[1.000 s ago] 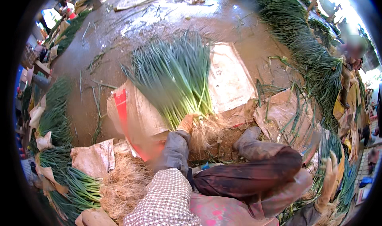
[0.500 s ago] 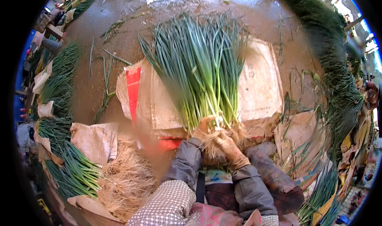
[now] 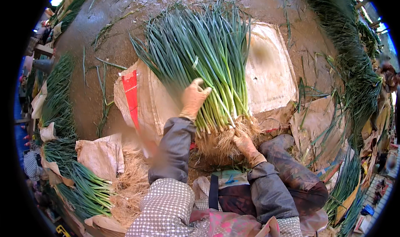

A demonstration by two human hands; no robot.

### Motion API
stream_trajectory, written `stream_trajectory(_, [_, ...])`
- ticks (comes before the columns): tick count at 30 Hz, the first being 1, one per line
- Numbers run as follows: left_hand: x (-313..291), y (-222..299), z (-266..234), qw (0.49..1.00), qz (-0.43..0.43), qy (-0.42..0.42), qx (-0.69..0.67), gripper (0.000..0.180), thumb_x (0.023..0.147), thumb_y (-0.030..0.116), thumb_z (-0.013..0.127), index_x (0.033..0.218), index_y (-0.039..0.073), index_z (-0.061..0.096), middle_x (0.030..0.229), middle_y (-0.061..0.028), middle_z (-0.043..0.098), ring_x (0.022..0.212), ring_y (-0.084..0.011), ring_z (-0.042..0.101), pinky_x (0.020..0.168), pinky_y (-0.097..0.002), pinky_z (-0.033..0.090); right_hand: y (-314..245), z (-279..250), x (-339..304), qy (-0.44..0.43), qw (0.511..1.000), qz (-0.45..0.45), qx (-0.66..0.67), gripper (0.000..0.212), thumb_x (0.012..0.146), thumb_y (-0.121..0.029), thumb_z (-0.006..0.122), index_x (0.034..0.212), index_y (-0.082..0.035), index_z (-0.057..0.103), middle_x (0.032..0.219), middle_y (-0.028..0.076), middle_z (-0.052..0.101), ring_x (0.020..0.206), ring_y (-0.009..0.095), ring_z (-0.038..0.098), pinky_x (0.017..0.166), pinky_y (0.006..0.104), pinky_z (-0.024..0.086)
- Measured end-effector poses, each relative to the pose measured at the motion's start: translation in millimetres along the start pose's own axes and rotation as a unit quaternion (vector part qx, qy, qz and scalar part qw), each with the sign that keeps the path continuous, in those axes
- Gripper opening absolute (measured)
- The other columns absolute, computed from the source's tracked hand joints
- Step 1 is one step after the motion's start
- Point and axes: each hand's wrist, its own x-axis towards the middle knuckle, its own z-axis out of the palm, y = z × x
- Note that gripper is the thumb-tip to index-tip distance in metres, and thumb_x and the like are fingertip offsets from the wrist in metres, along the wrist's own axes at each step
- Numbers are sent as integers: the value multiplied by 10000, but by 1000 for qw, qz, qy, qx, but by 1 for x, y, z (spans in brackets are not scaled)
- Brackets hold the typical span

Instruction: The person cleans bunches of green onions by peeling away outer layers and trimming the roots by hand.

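Note:
A thick bunch of green onions [image 3: 204,62] lies in front of me, its dark green leaves fanned away and its pale stalks toward me. Tan, stringy roots [image 3: 216,141] hang at the near end. My left hand [image 3: 195,97] is at the left side of the stalks, about midway along, with thumb and fingers apart. Down at the root end, my right hand [image 3: 246,146] is closed around the roots of some of the onions; its fingertips are partly hidden among them. Beneath the bunch lies a flattened pale sack [image 3: 271,70] with a red stripe on its left part.
More green onions [image 3: 89,187] lie at my lower left, beside a folded sack [image 3: 100,155]. Long heaps of onions line the left [image 3: 58,91] and right [image 3: 354,62] sides. Loose leaves are scattered on the wet brown floor [image 3: 87,112]. My bent knee [image 3: 283,158] is at the right.
My left hand has left the root end and moved up and left along the stalks, its fingers now apart. My right hand stays at the roots. The view has shifted slightly.

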Motion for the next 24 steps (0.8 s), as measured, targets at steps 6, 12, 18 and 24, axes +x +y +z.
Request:
stream_trajectory(6, [33,-41,9,935,49,100,-336,139,922,176,579,852,57,592,590,-4,570,471,-81,512,459,-260,415,12,12,0,6,998,-33,-61,375,872,-285,614,1086,22,599,926,257,654,895,401,628,753,428,489])
stream_trajectory(12, [59,-64,-35,903,-14,195,-382,159,933,193,565,934,38,600,628,3,587,498,-68,480,475,-241,390,-47,16,-12,-11,997,47,-55,361,871,-289,625,1144,-53,609,979,213,665,923,379,626,784,397,486])
stream_trajectory(18, [97,-63,-10,959,43,157,-230,137,865,153,598,813,31,628,626,-68,618,538,-151,595,537,-315,462,-37,15,-12,0,998,-29,-53,395,872,-309,608,1204,-97,580,1007,221,653,949,392,616,798,418,486])
stream_trajectory(24, [105,28,-139,873,126,275,-382,156,946,161,524,827,85,591,625,9,581,489,-17,425,433,-190,336,-9,2,-4,12,994,8,-108,412,869,-327,599,1217,-109,570,1018,220,652,952,397,612,807,442,485])
